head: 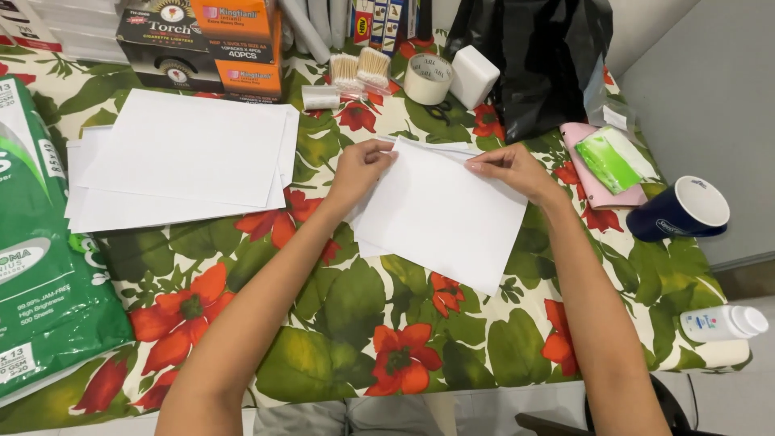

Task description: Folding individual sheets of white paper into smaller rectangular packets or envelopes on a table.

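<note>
With both the left hand [359, 165] and right hand [510, 168] fingers pinched on the white sheet's [440, 218] 12 o'clock edge, square the corners before creasing flat on the bench [355, 323]

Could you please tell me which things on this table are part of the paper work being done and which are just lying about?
In use:
left hand
right hand
white sheet held by both hands
stack of white sheets
green ream pack

Lying about:
tape roll
cotton buds
dark blue mug
black bag
white bottle
</note>
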